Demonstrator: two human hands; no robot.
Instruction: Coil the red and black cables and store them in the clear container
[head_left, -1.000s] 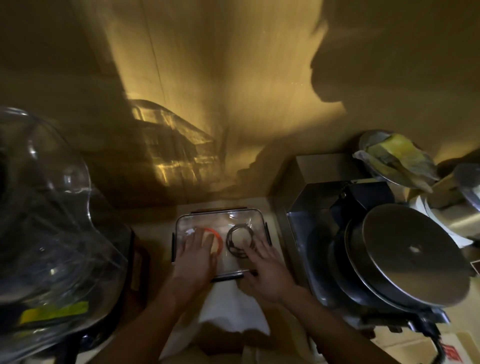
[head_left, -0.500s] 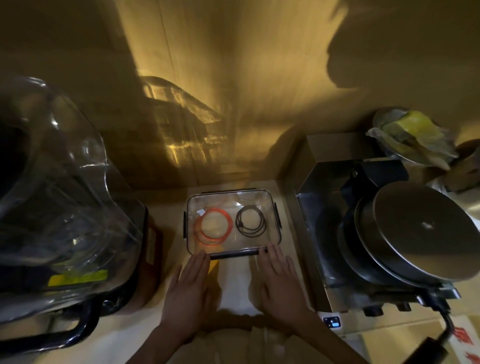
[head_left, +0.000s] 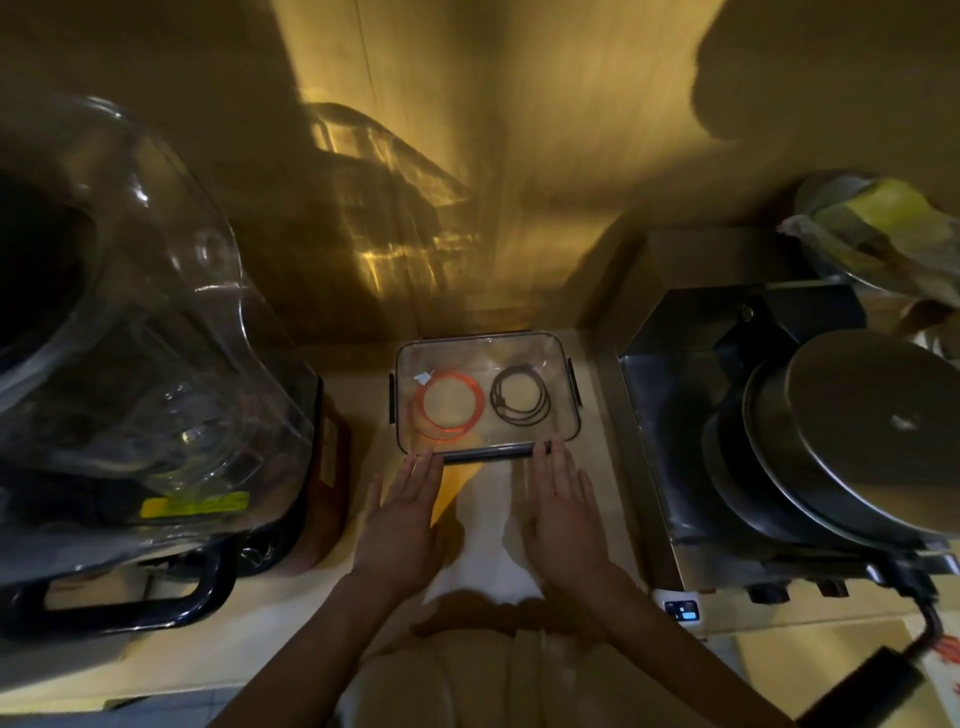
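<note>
Clear container (head_left: 485, 347) at 12 o'clock of both hands, long axis 9-to-3; left hand (head_left: 399, 519) and right hand (head_left: 563, 512), flat and empty, fingertips touching its near edge.

Warm yellow light streaks a wood-panelled wall (head_left: 519, 156) at twelve o'clock. The pale bench (head_left: 608, 426) carries a clear-domed appliance (head_left: 130, 312) at nine o'clock and a steel machine (head_left: 779, 441) at three o'clock.
</note>
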